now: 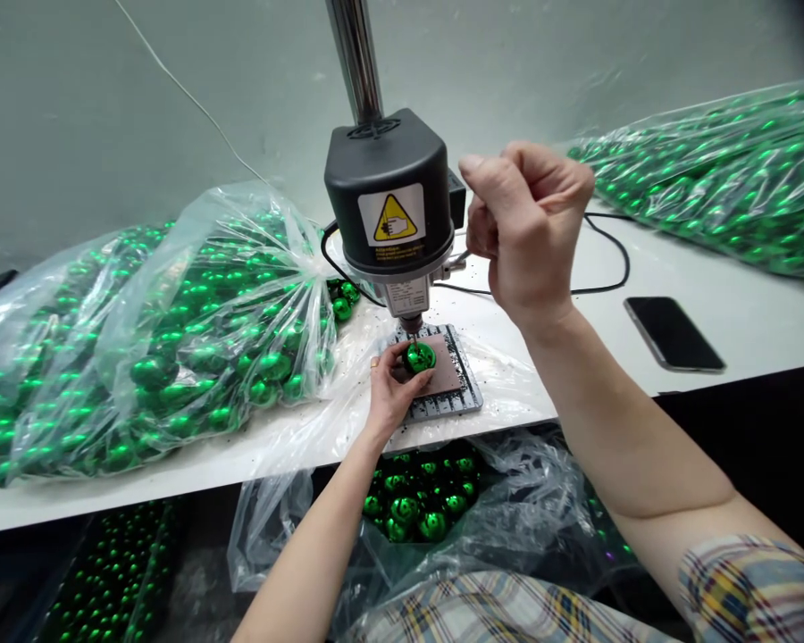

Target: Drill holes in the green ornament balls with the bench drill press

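My left hand (395, 384) pinches a shiny green ball (419, 358) between thumb and fingers. The ball sits on a brownish square pad (446, 368) over the slotted metal base plate (473, 393). Directly above it is the bench drill press (387, 192), its bit (414, 339) reaching down to the ball's top; whether it has entered the ball I cannot tell. On the right of the machine my right hand (529, 228) is closed around the feed lever (458, 261), whose grip end the fingers hide. Dark specks lie around the plate.
A clear plastic bag (174, 339) of green balls fills the table's left side, and another bag (724, 179) lies back right. A phone (674, 334) rests near the front edge, beside a black cable (609, 290). Below the edge, an open bag holds more balls (422, 500).
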`<move>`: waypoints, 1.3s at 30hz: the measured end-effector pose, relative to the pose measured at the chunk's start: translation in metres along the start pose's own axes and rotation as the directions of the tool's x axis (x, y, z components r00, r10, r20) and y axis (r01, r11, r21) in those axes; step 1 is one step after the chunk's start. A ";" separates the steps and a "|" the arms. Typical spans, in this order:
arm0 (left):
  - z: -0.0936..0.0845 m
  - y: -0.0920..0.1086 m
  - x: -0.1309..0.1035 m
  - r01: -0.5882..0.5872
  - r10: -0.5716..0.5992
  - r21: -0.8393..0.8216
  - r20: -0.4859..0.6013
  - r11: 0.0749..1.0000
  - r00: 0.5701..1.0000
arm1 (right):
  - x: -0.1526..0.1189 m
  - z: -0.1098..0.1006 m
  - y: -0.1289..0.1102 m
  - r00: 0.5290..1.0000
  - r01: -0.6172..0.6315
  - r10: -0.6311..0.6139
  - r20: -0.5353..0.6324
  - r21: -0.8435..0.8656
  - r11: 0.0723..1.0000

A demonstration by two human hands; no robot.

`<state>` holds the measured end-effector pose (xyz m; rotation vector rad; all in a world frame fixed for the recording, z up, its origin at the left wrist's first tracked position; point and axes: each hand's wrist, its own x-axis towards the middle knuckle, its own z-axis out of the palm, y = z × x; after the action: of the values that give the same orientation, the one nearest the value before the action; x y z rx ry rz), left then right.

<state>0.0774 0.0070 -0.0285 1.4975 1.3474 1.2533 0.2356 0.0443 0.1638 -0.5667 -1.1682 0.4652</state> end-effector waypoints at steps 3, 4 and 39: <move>-0.001 0.003 -0.001 -0.005 0.005 0.019 -0.003 1.000 1.000 | -0.010 -0.005 0.002 0.999 0.028 -0.030 -0.018 -0.066 0.997; -0.001 0.003 -0.001 -0.006 0.006 0.022 -0.008 1.000 1.000 | -0.013 -0.006 0.003 0.999 0.049 -0.050 -0.012 -0.068 0.996; 0.004 0.001 -0.005 -0.039 0.052 0.155 -0.083 0.987 0.995 | -0.026 -0.007 0.007 0.995 0.099 -0.095 -0.034 0.133 0.986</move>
<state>0.0818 0.0023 -0.0291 1.6032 1.5033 1.2803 0.2329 0.0329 0.1385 -0.3963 -1.1234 0.4476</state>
